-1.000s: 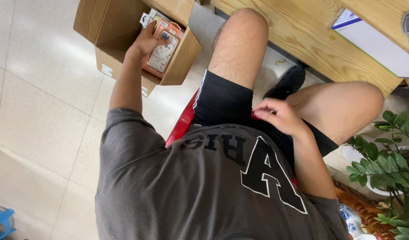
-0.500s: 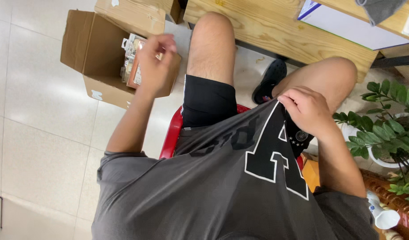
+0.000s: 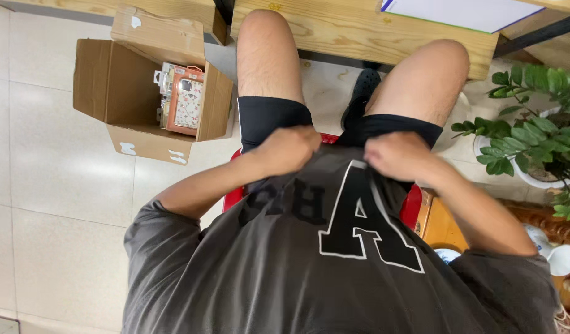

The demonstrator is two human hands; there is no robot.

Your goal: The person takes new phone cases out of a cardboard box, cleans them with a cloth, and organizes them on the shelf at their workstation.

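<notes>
Both hands, left hand [image 3: 289,148] and right hand [image 3: 393,154], closed on grey T-shirt [image 3: 334,247] hem at centre frame, mid-tug; open cardboard box [image 3: 136,142] of phone cases [image 3: 185,102] upper left sits untouched.

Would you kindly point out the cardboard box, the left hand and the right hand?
cardboard box [image 3: 92,77]: head view, bare inner left wall.
left hand [image 3: 289,148]: head view, back of the hand.
right hand [image 3: 393,154]: head view, back of the hand.

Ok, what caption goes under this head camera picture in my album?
Both hands, left hand and right hand, grip the grey shirt hem beside an open cardboard box.
</notes>
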